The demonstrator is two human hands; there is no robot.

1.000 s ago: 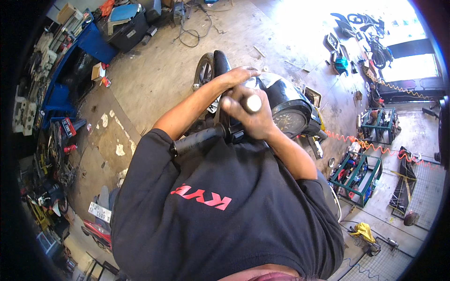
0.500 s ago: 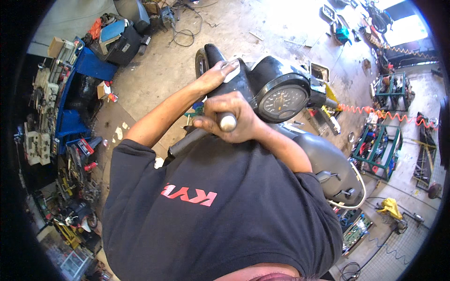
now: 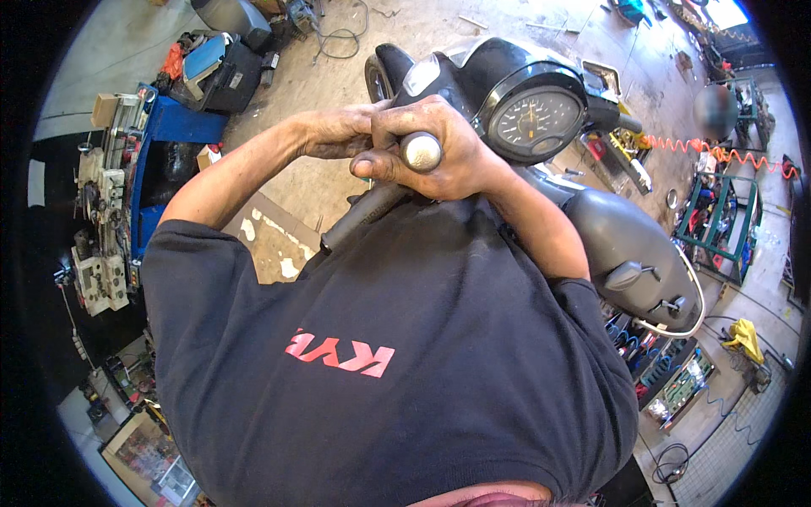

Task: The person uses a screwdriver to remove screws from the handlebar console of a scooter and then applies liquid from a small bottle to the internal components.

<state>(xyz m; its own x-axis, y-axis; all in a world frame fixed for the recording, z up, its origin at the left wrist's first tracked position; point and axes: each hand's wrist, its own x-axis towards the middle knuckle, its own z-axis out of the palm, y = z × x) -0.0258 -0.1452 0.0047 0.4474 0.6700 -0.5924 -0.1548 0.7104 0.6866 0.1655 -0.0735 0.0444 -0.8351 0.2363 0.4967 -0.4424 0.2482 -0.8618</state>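
My right hand (image 3: pixel 439 144) is wrapped in a fist around a tool handle with a rounded silver end (image 3: pixel 421 154). The rest of that tool is hidden below the fist. Right beside it, my left hand (image 3: pixel 342 133) has its fingers bent in toward the right fist. Its fingertips, and whatever they grip, are covered. Both hands are over the front of a dark scooter, near its round instrument dial (image 3: pixel 538 120). Under my wrists a black handlebar grip (image 3: pixel 367 215) sticks out to the left. A pale lens (image 3: pixel 421 76) is set in the scooter's front bodywork.
The scooter's grey seat (image 3: pixel 615 232) lies to my right. Beyond it are a green metal rack (image 3: pixel 722 224), a coiled orange air hose (image 3: pixel 710 148) and a yellow cloth or cover (image 3: pixel 744 340). A cluttered workbench (image 3: pixel 106 198) lines the left. A cable (image 3: pixel 345 35) lies on the far floor.
My left hand has left the scooter's pale front lens and come back beside the right fist. My right hand keeps its grip on the handle. The view has shifted.
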